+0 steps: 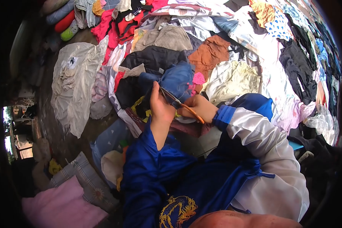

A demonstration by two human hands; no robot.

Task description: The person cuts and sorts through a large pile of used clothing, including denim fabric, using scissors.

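Note:
My right hand (200, 109) is closed around the orange handles of a pair of scissors (193, 111). Their metal blades point up and left, at the near edge of a piece of blue denim (177, 79). My left hand (161, 105) grips that denim from the left, thumb up, its fingers mostly hidden behind the cloth and blades. Beneath the denim lies a dark grey garment (152, 57). A small pink scrap (198, 78) and a rust-brown cloth (210, 53) lie just beyond it on the right.
Heaped clothes and cloth pieces surround my hands. A whitish sheet (74, 91) spreads at left, a cream cloth (233, 81) at right, black garments (298, 68) farther right. A pink cloth (62, 205) and a checked grey cloth (85, 178) lie at lower left.

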